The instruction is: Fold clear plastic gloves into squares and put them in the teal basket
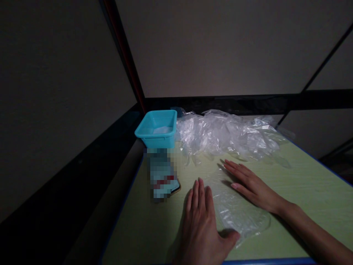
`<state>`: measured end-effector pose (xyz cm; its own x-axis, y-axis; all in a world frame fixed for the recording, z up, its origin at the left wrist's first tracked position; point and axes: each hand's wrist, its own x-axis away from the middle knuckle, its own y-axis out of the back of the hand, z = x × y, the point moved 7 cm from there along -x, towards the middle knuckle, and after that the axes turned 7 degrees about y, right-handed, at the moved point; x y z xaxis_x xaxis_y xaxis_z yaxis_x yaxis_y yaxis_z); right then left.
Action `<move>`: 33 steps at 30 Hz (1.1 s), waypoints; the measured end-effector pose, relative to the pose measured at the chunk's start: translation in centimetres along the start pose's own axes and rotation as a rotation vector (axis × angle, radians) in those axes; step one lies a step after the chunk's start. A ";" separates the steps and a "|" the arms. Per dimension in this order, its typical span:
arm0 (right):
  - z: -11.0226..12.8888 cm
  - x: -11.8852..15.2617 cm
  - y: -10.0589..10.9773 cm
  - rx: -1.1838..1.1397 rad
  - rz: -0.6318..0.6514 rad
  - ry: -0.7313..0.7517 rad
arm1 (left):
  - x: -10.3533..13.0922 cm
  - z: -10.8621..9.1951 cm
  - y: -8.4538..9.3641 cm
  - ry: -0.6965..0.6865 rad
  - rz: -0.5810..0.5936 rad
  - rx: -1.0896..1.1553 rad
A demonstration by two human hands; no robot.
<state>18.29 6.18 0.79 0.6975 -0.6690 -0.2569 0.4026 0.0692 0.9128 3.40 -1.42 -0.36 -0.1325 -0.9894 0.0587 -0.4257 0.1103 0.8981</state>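
A clear, crinkled sheet of thin plastic (237, 217), perhaps a bag or a disposable glove, lies flat on the table between my hands. My left hand (202, 224) rests palm down at its left side, fingers stretched forward and the thumb reaching over its near part. On the other side, my right hand (250, 184) is held low near the far right part of the plastic, fingers extended and thumb apart. Neither hand grips anything. Whether the right palm touches the plastic I cannot tell.
A turquoise plastic basket (158, 141) with something whitish inside stands at the back left. Beside it spreads a heap of clear plastic (220, 132) along the back. A phone (175, 186), partly blurred out, lies left of my hands. The pale green table (138, 235) has blue edges; walls rise behind and left.
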 end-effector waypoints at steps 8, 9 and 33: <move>0.0 0.1 0.2 -0.036 -0.045 0.011 | -0.1 0.0 0.0 0.010 0.022 -0.015; 0.0 0.1 0.2 -0.045 -0.047 0.012 | -0.1 0.0 0.0 0.008 0.021 -0.018; 9.9 1.5 3.7 -0.042 -0.023 0.296 | -0.2 -0.3 -0.4 -0.001 0.040 0.015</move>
<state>14.96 -1.95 6.90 0.8283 -0.4258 -0.3642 0.4397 0.0912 0.8935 3.87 -1.31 -0.56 -0.1507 -0.9841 0.0939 -0.4334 0.1511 0.8884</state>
